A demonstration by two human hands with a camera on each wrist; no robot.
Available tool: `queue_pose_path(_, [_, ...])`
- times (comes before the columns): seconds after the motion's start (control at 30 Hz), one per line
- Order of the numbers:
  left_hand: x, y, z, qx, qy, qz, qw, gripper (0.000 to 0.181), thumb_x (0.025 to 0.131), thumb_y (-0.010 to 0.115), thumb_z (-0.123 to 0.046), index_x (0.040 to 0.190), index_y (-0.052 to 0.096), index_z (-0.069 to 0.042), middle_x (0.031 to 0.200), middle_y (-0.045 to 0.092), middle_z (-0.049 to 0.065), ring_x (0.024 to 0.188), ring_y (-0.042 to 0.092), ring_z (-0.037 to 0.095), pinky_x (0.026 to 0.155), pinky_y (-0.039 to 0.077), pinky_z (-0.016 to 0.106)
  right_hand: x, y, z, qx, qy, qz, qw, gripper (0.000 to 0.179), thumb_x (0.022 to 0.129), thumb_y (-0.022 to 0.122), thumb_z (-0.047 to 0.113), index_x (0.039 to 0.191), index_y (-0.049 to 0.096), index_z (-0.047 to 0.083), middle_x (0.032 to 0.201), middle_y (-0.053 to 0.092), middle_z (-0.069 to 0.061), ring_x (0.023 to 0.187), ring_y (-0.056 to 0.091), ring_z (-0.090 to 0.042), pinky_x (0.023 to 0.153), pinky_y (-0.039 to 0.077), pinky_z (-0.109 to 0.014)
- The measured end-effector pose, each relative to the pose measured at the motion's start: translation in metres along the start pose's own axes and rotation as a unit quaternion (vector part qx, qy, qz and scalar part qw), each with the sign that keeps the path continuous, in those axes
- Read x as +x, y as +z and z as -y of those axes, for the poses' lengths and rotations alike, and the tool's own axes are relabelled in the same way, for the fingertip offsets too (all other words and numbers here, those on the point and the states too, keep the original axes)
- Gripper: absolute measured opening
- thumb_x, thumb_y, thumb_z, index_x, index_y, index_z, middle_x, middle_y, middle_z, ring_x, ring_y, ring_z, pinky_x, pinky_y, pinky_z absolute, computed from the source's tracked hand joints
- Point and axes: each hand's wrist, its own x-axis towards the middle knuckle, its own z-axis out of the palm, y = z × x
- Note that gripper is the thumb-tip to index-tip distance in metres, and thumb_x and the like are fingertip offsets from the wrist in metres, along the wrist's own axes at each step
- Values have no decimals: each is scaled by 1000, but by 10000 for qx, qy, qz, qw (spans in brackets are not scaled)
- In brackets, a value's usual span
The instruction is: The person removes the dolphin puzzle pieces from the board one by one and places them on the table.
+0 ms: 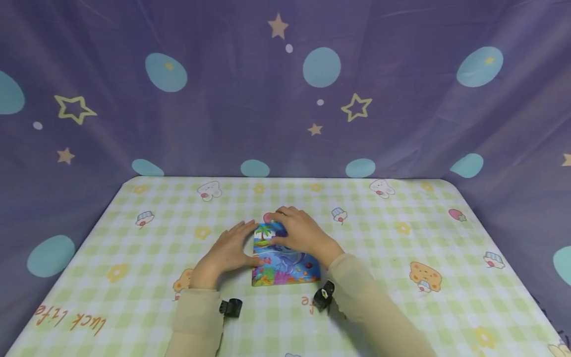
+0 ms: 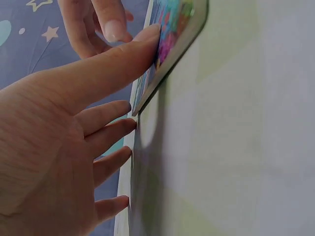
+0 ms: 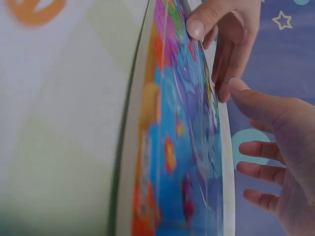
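The picture board (image 1: pixel 285 273) lies at six o'clock from the head view's centre. At its nine, the left hand (image 1: pixel 226 253), spread, thumbs it — light pressure suits; at its one, the right hand (image 1: pixel 304 232), wide, should descend evenly.

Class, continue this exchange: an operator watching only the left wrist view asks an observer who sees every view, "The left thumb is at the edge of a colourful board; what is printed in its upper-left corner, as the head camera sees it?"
Observer: A palm tree on a small island, on the sea-scene board.
Operator: Where is the right hand? I glimpse only part of it.
Observer: In the head view it is over the board's upper-right part, hiding that area.
Operator: Anything beside the right sleeve?
Observer: Yes, a small black device shows at its wrist end.
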Motion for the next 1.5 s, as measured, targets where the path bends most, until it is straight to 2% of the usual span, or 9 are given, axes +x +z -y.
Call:
queue_pose_path(0.23, [1,3,1,-83,102,21,9999,99,74,86,-39,151,37,-1,158,31,18,146,21,41,118,12,62,7,8,6,178,47,122,9998,57,83,78,43,131,62,15,123,60,-2,113,57,-22,102,47,-41])
queue_pose_path(0.37, [1,3,2,-100,178,-3,9998,99,74,86,-40,151,38,-1,158,30,19,146,21,42,117,12,62,9,10,5,300,237,268,9989,56,82,80,41,129,62,16,122,60,-2,112,57,-22,98,49,-39])
queue_pose_path(0.5, [1,3,2,-132,161,-14,9998,99,74,86,-40,151,37,-1,159,28,19,146,20,42,117,12,63,13,13,3,651,473,417,9959,56,80,81,38,128,63,16,121,58,-3,111,55,-22,97,49,-39])
queue_pose_path(0.63, [-1,2,3,-123,78,-15,9999,99,74,86,-39,151,37,-1,160,27,19,147,19,42,118,10,63,18,15,2,897,713,608,9915,51,80,80,37,124,65,18,119,57,-1,111,53,-22,99,45,-42])
queue_pose_path(0.9, [0,2,2,-125,76,-36,9999,98,73,87,-36,150,38,-1,159,30,19,146,21,42,117,11,63,25,18,4,827,1076,802,9875,46,80,82,34,120,66,18,115,57,-1,113,51,-24,101,41,-48])
queue_pose_path(1.23, [-1,2,2,-91,46,-27,9999,101,72,87,-40,150,38,-1,158,30,19,146,21,42,117,12,63,23,17,7,817,1037,775,9882,44,80,82,31,116,63,17,109,55,-1,106,51,-22,93,43,-47])
queue_pose_path(1.5, [0,1,2,-63,39,10,10000,98,74,86,-37,151,37,-2,159,29,19,146,20,42,118,11,62,21,14,10,949,1146,590,9871,44,79,83,29,115,61,17,103,56,0,104,50,-23,96,42,-49])
